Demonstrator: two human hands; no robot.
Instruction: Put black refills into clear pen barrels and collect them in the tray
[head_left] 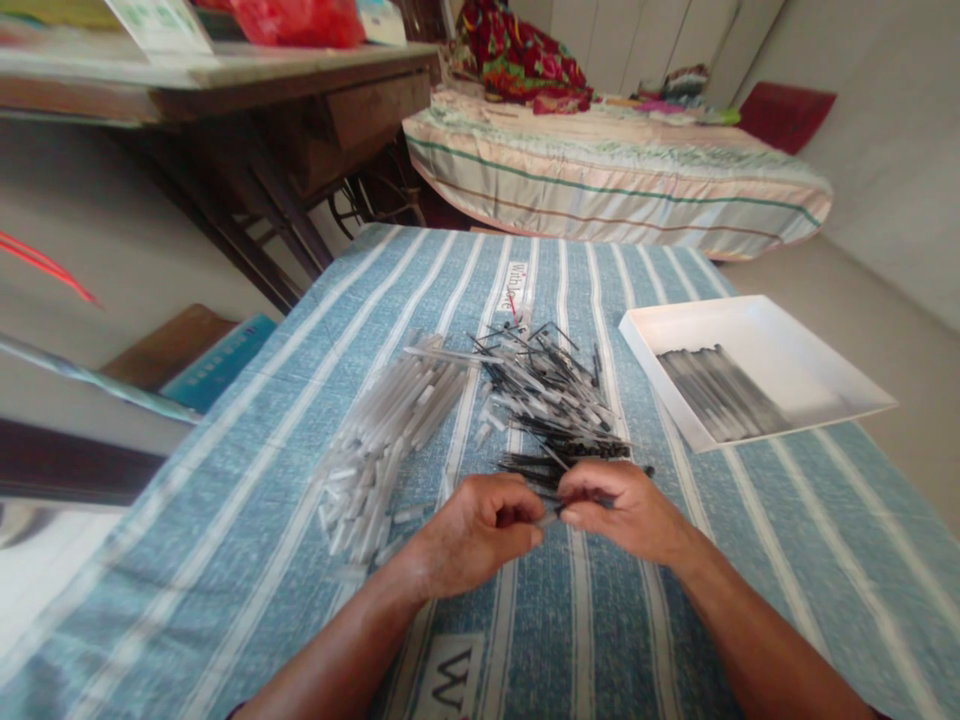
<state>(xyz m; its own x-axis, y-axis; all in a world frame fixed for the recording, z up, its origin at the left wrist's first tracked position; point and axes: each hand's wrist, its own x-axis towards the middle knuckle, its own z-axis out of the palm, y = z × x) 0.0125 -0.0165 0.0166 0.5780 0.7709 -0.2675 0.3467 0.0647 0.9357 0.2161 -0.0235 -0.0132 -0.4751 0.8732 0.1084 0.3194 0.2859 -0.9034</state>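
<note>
My left hand (487, 530) and my right hand (619, 510) meet fingertip to fingertip near the middle of the table. Between the left fingers is a small translucent piece (551, 517). The right fingers are pinched at its other side on a thin dark piece, partly hidden by the fingers. Just beyond the hands lies a loose pile of thin black rods and clear pieces (547, 385). Left of that pile are many translucent tubes (405, 410), with shorter clear caps (360, 500) nearer me. A white box (795, 350) on the right holds a row of dark-filled tubes (716, 390).
A blue striped cloth (262, 480) covers the table. Behind it stands a bed (615, 170) with bundled fabric (517, 50). A wooden desk (300, 85) with a red bag (300, 20) is at the upper left. A blue box (217, 360) sits beyond the left edge.
</note>
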